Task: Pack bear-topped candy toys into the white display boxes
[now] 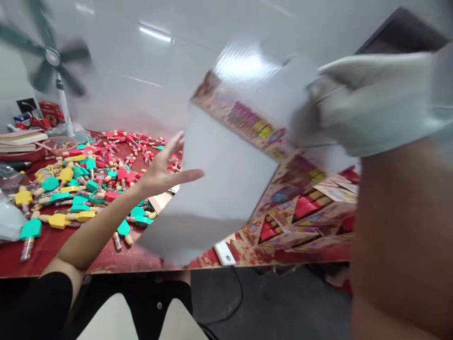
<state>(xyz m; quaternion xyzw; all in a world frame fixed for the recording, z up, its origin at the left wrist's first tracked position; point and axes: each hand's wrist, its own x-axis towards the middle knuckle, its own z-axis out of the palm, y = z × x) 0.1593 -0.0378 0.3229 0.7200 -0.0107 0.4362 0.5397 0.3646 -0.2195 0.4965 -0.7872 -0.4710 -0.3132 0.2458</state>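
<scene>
A printed cardboard box [226, 160] with a plain white face is tilted in the air above the table, smeared by motion. My left hand [163, 170] is at its left edge, fingers spread and thumb stretched across the white face. At the box's upper right, my right hand [314, 108] appears closed on it; pale fabric covers this hand, and its fingers are blurred. Behind and below the box stand several printed cartons [283, 226] with red, wooden-handled pieces showing through their openings.
Many red, green and yellow paddle-shaped pieces [81, 189] cover the left of the red table [102, 262]. A fan [53, 56] stands at the back left, beside books [21, 139] and a pink basket [60, 144]. A white power bank [224, 253] with a cable lies at the front edge.
</scene>
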